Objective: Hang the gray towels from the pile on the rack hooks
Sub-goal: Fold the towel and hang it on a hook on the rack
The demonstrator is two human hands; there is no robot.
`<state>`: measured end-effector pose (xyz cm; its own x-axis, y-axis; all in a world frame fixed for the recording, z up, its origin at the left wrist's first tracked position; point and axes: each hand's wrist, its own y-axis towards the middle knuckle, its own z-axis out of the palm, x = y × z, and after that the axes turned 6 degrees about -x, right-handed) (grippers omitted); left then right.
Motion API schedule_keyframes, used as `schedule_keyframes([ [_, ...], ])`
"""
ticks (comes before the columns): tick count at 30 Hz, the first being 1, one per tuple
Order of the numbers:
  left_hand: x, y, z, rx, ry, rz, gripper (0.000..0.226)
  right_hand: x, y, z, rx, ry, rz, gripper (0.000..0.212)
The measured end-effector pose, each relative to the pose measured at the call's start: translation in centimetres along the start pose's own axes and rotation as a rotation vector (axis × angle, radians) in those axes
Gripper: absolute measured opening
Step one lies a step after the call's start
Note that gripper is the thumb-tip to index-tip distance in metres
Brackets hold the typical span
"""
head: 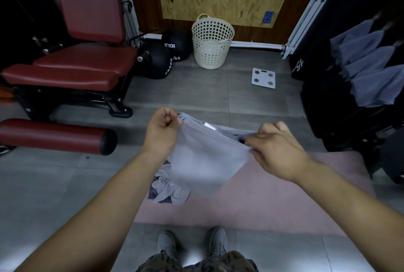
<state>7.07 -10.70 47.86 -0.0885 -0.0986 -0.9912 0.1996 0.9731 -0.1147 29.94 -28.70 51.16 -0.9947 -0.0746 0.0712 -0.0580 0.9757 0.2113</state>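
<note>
Gripping gray towel (pixel 203 158); black ball (pixel 177 40) reads "10LB".

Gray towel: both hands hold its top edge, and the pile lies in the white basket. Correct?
No. Head view: the left hand and right hand hold the gray towel by its top edge, but the pile lies on the pink mat, not in the white basket.

Cream basket (pixel 212 44) beside medicine balls (pixel 166 53)
</note>
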Motion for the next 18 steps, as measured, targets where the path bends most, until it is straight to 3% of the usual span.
schedule_keyframes([
  [4,-0.5,0.2,-0.3,-0.053,0.022,0.012,0.038,0.2,0.3,-0.4,-0.241,-0.094,-0.032,0.011],
  [8,-1.1,0.2,-0.4,-0.071,-0.019,-0.012,0.034,-0.2,0.4,-0.7,-0.374,-0.115,-0.013,0.003],
  [12,-1.3,0.3,-0.1,-0.042,-0.132,-0.054,0.033,-0.7,0.6,-0.7,-0.368,-0.170,0.040,0.011],
  [18,-1.8,0.2,0.6,-0.013,-0.118,0.039,0.035,-1.2,0.8,-0.2,-0.258,-0.238,0.186,0.014],
])
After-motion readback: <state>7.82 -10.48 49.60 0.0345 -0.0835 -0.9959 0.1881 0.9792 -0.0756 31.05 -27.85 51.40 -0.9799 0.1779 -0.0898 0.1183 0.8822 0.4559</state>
